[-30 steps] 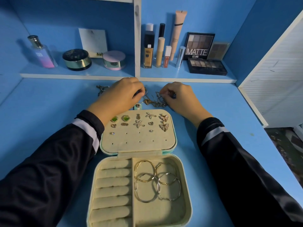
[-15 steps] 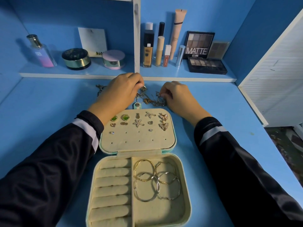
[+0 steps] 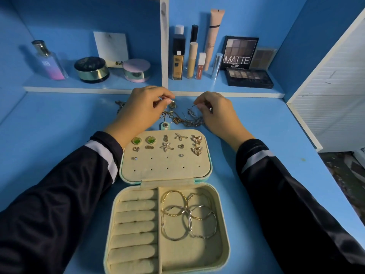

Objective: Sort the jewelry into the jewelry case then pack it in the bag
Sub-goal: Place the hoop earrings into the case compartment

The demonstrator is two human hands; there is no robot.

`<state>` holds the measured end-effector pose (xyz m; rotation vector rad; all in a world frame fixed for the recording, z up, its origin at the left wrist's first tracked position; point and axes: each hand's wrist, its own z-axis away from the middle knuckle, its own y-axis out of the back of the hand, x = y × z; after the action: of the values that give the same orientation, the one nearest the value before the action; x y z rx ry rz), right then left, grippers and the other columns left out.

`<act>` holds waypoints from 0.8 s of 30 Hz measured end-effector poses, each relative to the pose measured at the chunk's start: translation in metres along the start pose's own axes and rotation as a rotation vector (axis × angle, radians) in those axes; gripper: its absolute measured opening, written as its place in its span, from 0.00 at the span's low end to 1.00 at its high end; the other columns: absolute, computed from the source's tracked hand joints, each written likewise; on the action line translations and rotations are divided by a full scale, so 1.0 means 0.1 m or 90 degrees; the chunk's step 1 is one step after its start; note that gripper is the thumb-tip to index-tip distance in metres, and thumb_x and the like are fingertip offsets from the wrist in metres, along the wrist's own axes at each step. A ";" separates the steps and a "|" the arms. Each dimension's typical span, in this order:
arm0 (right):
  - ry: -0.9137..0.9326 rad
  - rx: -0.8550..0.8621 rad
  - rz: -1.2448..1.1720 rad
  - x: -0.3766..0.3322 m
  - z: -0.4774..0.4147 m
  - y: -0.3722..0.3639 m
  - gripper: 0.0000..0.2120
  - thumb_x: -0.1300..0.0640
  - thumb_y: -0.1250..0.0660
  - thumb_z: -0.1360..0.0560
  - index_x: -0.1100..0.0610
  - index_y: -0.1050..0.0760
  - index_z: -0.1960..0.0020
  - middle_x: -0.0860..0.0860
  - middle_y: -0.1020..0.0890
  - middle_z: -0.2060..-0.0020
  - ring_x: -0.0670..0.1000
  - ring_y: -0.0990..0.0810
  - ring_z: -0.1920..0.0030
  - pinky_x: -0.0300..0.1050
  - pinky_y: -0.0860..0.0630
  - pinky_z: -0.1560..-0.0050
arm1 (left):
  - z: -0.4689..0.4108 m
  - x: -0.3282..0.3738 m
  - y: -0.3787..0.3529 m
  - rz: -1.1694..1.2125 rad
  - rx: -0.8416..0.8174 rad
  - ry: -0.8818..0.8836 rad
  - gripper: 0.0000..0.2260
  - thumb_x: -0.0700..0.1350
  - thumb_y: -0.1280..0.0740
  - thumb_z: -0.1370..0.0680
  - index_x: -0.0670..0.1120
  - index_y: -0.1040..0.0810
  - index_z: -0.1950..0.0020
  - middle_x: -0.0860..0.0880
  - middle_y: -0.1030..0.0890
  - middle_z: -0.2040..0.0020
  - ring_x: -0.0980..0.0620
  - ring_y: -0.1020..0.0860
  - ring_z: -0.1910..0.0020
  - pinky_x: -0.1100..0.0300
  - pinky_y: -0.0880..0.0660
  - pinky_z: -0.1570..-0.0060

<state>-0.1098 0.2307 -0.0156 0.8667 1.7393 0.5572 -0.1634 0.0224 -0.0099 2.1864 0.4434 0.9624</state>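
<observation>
The open jewelry case [image 3: 224,244] lies on the blue desk. Its beige lid panel [image 3: 166,167] carries several stud earrings. Bangles [image 3: 187,214] lie in the right compartment beside the ring rolls [image 3: 136,226]. A tangle of chains [image 3: 185,119] lies just behind the lid. My left hand [image 3: 142,111] pinches a ring [image 3: 172,104] above the tangle. Over to the right, my right hand [image 3: 215,113] pinches a thin ring [image 3: 194,107] at the pile's right side.
More chain [image 3: 119,106] lies left of my left hand. The shelf behind holds a perfume bottle [image 3: 49,62], two round jars [image 3: 91,69], foundation tubes [image 3: 178,54] and eyeshadow palettes [image 3: 248,78]. A white panel [image 3: 333,91] bounds the desk on the right.
Both hands have lifted slightly off the chain pile and moved apart, each now pinching a small piece. The case has not moved.
</observation>
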 end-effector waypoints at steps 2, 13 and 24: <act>-0.013 0.010 -0.011 -0.01 0.01 0.02 0.08 0.64 0.37 0.21 0.60 0.20 0.47 0.51 0.22 0.57 0.44 0.29 0.60 0.23 0.35 0.60 | 0.01 0.00 0.00 0.021 0.013 0.006 0.08 0.41 0.32 0.21 0.45 0.17 0.42 0.47 0.16 0.50 0.55 0.18 0.56 0.68 0.23 0.51; -0.089 0.061 -0.206 -0.08 0.17 0.12 0.06 0.63 0.31 0.24 0.53 0.20 0.53 0.54 0.18 0.60 0.48 0.21 0.64 0.41 0.23 0.60 | 0.10 0.08 0.05 0.115 0.023 0.057 0.09 0.39 0.34 0.20 0.42 0.18 0.42 0.45 0.17 0.45 0.55 0.16 0.53 0.55 0.19 0.49; -0.166 0.121 -0.477 -0.29 0.54 0.24 0.03 0.66 0.31 0.25 0.60 0.19 0.53 0.49 0.18 0.66 0.43 0.20 0.64 0.36 0.25 0.63 | 0.57 0.36 0.21 0.231 0.072 0.128 0.08 0.38 0.31 0.22 0.48 0.18 0.46 0.53 0.16 0.52 0.59 0.17 0.53 0.61 0.21 0.47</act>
<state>-0.0466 0.2211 0.0016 0.3361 1.7295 -0.2121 -0.0961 0.0010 -0.0039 2.3284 0.1968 1.3911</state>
